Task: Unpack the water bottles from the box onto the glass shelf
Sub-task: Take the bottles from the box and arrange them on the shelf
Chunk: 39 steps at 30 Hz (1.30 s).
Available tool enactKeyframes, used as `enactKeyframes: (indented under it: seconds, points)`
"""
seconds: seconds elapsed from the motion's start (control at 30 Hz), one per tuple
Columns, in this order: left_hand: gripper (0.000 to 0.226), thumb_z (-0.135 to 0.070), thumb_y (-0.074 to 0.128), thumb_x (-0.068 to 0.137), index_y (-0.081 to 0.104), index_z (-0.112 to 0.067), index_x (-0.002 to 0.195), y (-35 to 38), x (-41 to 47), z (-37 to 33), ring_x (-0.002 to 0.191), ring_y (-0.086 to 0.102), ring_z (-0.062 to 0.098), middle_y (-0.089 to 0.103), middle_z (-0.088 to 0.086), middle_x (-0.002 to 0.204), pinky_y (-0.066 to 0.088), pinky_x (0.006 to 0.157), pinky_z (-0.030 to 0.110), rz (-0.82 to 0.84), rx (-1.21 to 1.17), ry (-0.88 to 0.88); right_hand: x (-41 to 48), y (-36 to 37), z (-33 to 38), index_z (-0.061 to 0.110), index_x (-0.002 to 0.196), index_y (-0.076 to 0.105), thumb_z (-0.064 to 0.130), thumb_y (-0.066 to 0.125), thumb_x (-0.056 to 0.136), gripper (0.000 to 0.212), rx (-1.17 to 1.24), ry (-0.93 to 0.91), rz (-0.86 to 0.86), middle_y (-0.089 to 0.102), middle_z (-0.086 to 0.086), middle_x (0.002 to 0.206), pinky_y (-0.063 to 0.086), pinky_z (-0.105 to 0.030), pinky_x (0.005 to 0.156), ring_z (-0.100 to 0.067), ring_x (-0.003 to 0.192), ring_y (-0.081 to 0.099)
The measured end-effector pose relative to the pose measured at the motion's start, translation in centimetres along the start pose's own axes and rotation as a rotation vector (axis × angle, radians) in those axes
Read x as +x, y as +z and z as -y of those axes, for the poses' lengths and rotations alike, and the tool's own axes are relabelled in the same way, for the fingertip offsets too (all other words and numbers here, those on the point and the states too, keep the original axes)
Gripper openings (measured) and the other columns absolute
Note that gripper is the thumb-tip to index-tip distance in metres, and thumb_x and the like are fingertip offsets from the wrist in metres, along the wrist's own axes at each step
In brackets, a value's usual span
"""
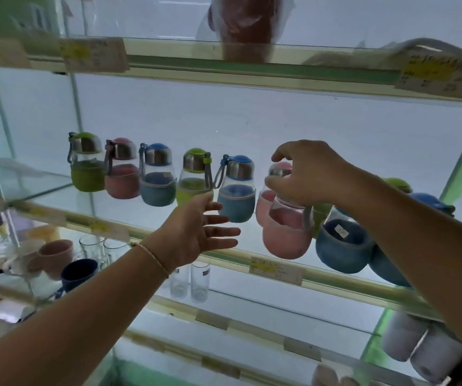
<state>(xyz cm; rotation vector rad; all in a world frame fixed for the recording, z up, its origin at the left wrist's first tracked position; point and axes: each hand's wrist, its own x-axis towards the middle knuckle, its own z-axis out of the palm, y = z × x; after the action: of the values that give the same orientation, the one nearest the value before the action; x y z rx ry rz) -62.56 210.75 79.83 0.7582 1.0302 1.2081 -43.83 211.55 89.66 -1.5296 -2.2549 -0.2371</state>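
Our right hand (pixel 308 174) grips a tilted pink water bottle (pixel 285 238) by its neck at the glass shelf (pixel 335 280), just beside a blue-sleeved bottle (pixel 235 201), while our left hand (pixel 193 232) hovers with fingers spread.

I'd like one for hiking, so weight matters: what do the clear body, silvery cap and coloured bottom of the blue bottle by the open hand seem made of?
The blue bottle has a see-through, glossy body: glass or hard clear plastic, I can't tell which. Its cap collar looks like brushed metal, dull grey sheen. The bottom sleeve is matte and soft-looking, perhaps silicone or fabric.
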Motion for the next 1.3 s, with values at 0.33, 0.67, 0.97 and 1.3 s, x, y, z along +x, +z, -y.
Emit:
enactKeyframes:
  seconds: [0.33, 0.67, 0.97, 1.3]
  points:
    - [0.039, -0.035, 0.044, 0.101, 0.055, -0.001, 0.118, -11.2, -5.6, -3.1, 0.101, 0.065, 0.042, 0.061, 0.026, 0.117, 0.057, 0.079, 0.049, -0.174, -0.094, 0.122, -0.4, 2.3, 10.9, 0.021, 0.116, 0.065, 0.043, 0.063, 0.089, 0.035, 0.088, -0.187, -0.028, 0.068, 0.001, 0.113, 0.043, -0.03, 0.08, -0.016, 0.094, 0.058]
    - [0.036, -0.032, 0.045, 0.1, 0.056, -0.002, 0.118, -24.3, -14.1, -4.7, 0.102, 0.06, 0.04, 0.058, 0.025, 0.121, 0.052, 0.092, 0.049, -0.41, -0.13, 0.228, -0.7, 7.0, 24.3, 0.025, 0.12, 0.06, 0.044, 0.064, 0.088, 0.037, 0.186, -0.345, 0.119, 0.061, 0.006, 0.112, 0.037, -0.024, 0.079, -0.012, 0.094, 0.051]
    - [0.039, -0.034, 0.046, 0.1, 0.056, -0.003, 0.121, -33.8, -21.9, -4.1, 0.1, 0.059, 0.035, 0.059, 0.022, 0.122, 0.052, 0.091, 0.047, -0.676, -0.118, 0.305, -1.0, 11.4, 34.9, 0.026, 0.134, 0.054, 0.051, 0.062, 0.087, 0.054, 0.221, -0.538, 0.229, 0.058, 0.002, 0.132, 0.042, -0.028, 0.09, -0.018, 0.119, 0.053]
    - [0.025, -0.032, 0.042, 0.103, 0.054, -0.01, 0.103, -40.9, -28.3, -0.9, 0.088, 0.044, 0.026, 0.046, 0.011, 0.093, 0.043, 0.074, 0.039, -1.099, -0.067, 0.375, -1.6, 17.5, 46.9, 0.021, 0.136, 0.053, 0.045, 0.063, 0.089, 0.054, 0.35, -0.851, 0.392, 0.061, -0.001, 0.13, 0.046, -0.033, 0.095, -0.02, 0.119, 0.056]
